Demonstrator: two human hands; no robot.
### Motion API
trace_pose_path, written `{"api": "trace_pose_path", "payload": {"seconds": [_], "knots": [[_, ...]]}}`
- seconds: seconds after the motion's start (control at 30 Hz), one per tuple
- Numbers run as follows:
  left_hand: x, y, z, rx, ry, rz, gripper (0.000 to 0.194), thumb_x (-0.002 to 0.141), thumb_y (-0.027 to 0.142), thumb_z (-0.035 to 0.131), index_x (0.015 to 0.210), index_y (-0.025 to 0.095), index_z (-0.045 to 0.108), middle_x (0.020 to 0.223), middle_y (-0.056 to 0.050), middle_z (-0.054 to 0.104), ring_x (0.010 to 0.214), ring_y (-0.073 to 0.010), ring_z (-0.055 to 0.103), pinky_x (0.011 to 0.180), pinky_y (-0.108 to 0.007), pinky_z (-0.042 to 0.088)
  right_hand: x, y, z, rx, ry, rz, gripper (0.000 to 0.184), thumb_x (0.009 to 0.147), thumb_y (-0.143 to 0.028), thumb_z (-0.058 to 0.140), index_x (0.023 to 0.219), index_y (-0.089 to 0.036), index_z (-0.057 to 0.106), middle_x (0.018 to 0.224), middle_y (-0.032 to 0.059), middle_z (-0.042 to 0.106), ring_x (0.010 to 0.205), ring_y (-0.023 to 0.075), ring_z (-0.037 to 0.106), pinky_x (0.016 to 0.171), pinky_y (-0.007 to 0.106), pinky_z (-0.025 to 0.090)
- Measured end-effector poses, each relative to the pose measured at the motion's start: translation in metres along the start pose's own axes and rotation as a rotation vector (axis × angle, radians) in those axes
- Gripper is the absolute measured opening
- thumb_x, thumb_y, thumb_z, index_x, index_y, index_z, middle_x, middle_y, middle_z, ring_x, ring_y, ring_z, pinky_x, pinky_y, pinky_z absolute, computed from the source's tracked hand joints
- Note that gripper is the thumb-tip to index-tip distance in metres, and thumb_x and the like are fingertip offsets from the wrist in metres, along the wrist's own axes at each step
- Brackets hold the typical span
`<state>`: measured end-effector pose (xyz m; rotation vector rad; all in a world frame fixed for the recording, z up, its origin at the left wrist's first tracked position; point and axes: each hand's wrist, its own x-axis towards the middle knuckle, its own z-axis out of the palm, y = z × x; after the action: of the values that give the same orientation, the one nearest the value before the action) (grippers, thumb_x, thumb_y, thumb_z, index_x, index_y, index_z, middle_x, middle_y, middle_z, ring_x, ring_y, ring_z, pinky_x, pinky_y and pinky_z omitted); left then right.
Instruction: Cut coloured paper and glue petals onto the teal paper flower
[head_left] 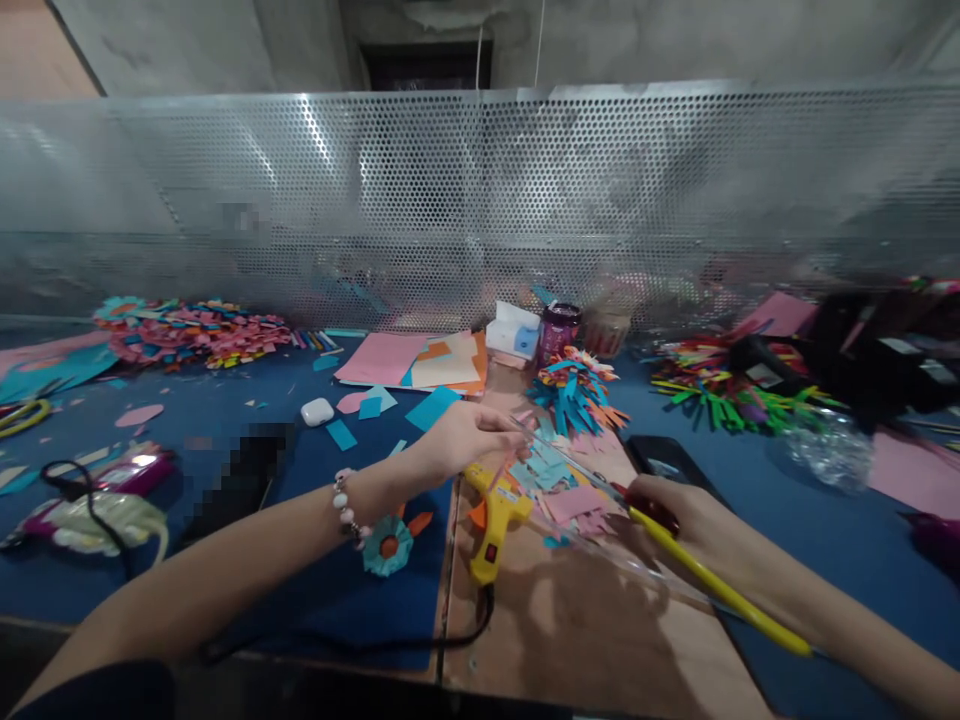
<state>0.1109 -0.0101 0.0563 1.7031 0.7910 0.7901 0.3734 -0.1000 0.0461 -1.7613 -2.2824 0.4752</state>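
My left hand (463, 437) reaches across the table, its fingers pinched on the far end of a thin clear stick (570, 460). The stick slants back to my right hand (675, 520). That hand is closed round a long tool with a yellow and red handle (720, 590) that trails along my forearm. Between the two hands a yellow glue gun (495, 515) lies on the brown board (600, 640), among small pink and blue paper scraps (559, 485). A small teal paper flower (388, 546) rests beside my left wrist, which wears a bead bracelet.
A fringed multicolour paper flower (574, 390), a purple jar (559, 327) and a white box (514, 330) stand beyond the hands. Pink paper sheets (382, 358), a white earbud case (316, 411), a dark phone (664, 458), piles of paper strips (195, 330) and a perforated metal screen (480, 200) surround them.
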Motion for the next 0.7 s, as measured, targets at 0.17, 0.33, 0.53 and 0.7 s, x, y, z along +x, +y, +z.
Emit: {"api": "trace_pose_path", "payload": {"seconds": [0.17, 0.33, 0.53, 0.7], "knots": [[0.007, -0.001, 0.010, 0.037, -0.034, -0.024, 0.021, 0.073, 0.033, 0.064, 0.082, 0.016, 0.072, 0.084, -0.008, 0.072, 0.082, -0.0215, 0.065, 0.078, -0.032, 0.048, -0.002, 0.005, 0.002, 0.023, -0.013, 0.018, 0.031, 0.080, -0.048, 0.050, 0.069, -0.019, 0.052, 0.061, 0.0007, 0.051, 0.055, 0.0135, 0.041, 0.049, 0.024, 0.030], [0.012, 0.006, 0.014, 0.026, -0.118, -0.068, 0.025, 0.075, 0.033, 0.062, 0.083, 0.012, 0.071, 0.089, -0.010, 0.072, 0.088, -0.0210, 0.064, 0.084, -0.031, 0.046, -0.004, 0.008, -0.001, 0.043, -0.013, 0.022, 0.031, 0.080, -0.048, 0.049, 0.070, -0.018, 0.051, 0.063, 0.0012, 0.052, 0.057, 0.0131, 0.041, 0.051, 0.024, 0.029], [0.018, 0.010, 0.022, -0.045, -0.102, -0.160, 0.023, 0.070, 0.030, 0.067, 0.080, 0.009, 0.071, 0.084, -0.011, 0.072, 0.085, -0.0193, 0.064, 0.084, -0.028, 0.045, -0.001, 0.013, -0.001, 0.031, -0.030, 0.040, 0.030, 0.081, -0.046, 0.047, 0.071, -0.018, 0.053, 0.064, 0.0018, 0.053, 0.058, 0.0133, 0.041, 0.052, 0.025, 0.029], [0.022, 0.009, 0.024, -0.053, -0.126, -0.166, 0.019, 0.069, 0.027, 0.067, 0.078, 0.012, 0.072, 0.084, -0.009, 0.072, 0.087, -0.0182, 0.064, 0.087, -0.028, 0.042, 0.000, 0.022, 0.005, 0.068, -0.076, 0.054, 0.030, 0.081, -0.045, 0.047, 0.069, -0.018, 0.052, 0.060, 0.0008, 0.051, 0.054, 0.0123, 0.041, 0.050, 0.024, 0.028]]}}
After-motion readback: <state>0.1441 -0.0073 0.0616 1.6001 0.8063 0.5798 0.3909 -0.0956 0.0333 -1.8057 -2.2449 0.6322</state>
